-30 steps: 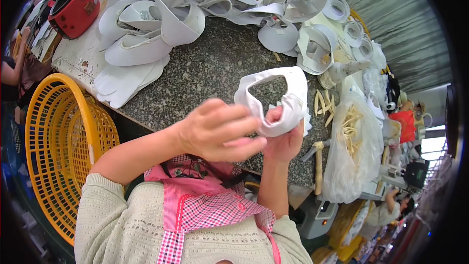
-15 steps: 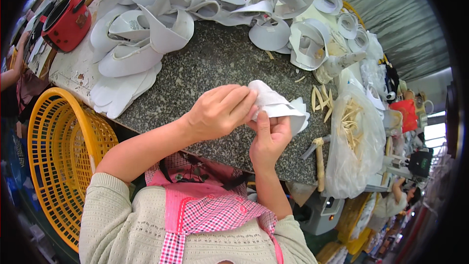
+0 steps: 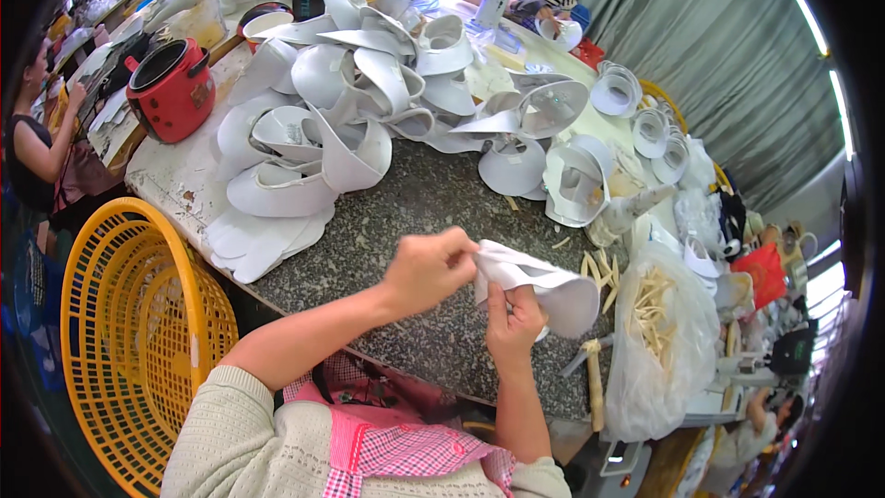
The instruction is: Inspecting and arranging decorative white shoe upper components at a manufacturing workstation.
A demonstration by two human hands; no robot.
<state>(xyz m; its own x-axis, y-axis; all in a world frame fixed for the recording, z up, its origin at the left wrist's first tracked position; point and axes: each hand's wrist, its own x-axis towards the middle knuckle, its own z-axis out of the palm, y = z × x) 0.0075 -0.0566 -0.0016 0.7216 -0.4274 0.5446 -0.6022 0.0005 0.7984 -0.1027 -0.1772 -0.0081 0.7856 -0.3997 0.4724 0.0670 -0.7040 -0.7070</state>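
At frame centre, above granite table [image 3: 406,221]: left hand [image 3: 429,267] pinches white piece [image 3: 539,281] by edge; right hand [image 3: 514,321] grips underside. Yellow basket [image 3: 129,341] lower left.

White shoe piece [image 3: 544,284], yellow basket [image 3: 138,332], red pot [image 3: 175,92], speckled grey-blk tabletop [image 3: 406,212]

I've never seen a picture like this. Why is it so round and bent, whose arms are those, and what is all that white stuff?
A wide fisheye camera worn on a person's head looks down, so straight edges bend. The arms from below are the wearer's own. The left hand and right hand both grip one white shoe part above a speckled stone table. Behind lies a heap of similar white pieces, with a red pot at the left. A yellow basket stands beside the table, a clear bag of pale sticks at the right. Other people work nearby.
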